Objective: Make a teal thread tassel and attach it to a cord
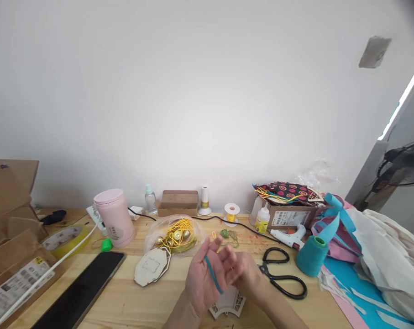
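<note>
My left hand [208, 274] is palm up with its fingers loosely curled, and a teal cord [212, 274] lies across the palm. Against its fingertips is my right hand [246, 274], closed, its fingers mostly turned away; what it pinches, if anything, is hidden. Below the hands a pale fretwork piece [227, 304] rests on the wooden table [124, 301]. Black-handled scissors [285, 278] lie just right of my right hand. Left of my hands are pale octagonal plates [152, 266] and a plastic bag with yellow cord and gold bells [177, 235].
A black phone [81, 292], pink tumbler [116, 219] and open cardboard box [13, 256] stand at the left. Behind are thread spools [231, 214] and a glue bottle [262, 219]. At the right are a glue gun [290, 236], teal thread cone [312, 256] and fabric [391, 246].
</note>
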{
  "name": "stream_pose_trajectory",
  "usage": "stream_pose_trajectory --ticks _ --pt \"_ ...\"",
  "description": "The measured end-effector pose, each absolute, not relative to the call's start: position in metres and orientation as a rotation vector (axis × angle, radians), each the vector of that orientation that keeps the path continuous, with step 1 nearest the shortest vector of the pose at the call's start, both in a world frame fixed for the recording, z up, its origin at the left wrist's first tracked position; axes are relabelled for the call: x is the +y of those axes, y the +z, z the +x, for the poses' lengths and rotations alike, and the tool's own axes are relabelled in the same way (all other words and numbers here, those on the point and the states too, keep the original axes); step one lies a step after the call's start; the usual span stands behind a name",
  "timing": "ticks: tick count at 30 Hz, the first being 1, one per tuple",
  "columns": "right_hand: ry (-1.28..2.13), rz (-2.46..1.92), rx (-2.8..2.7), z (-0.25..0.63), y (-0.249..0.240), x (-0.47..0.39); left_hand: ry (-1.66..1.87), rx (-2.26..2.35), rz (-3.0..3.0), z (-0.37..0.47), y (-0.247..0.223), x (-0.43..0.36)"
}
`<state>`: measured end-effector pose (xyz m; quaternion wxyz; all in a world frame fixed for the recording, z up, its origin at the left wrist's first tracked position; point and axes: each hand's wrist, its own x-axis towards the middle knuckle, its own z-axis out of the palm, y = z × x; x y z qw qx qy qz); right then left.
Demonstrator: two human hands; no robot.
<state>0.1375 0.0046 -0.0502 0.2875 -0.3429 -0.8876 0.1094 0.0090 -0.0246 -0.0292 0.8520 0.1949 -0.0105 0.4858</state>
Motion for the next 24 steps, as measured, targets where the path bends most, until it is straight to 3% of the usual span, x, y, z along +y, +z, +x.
stream_pose_trajectory --ticks 5,10,24 --pt "0.126 -0.841 -2.53 0.135 -0.039 0.0 1.492 0.042 0.243 -0.008 -0.039 -0.003" --pt "-0.016 -0.813 -2.605 0.134 -0.029 -0.007 1.625 0.217 0.169 -0.014 -0.044 0.004" --pt "0.121 -0.748 -2.479 0.149 -0.02 -0.001 0.86 0.527 0.442 0.025 -0.042 -0.016"
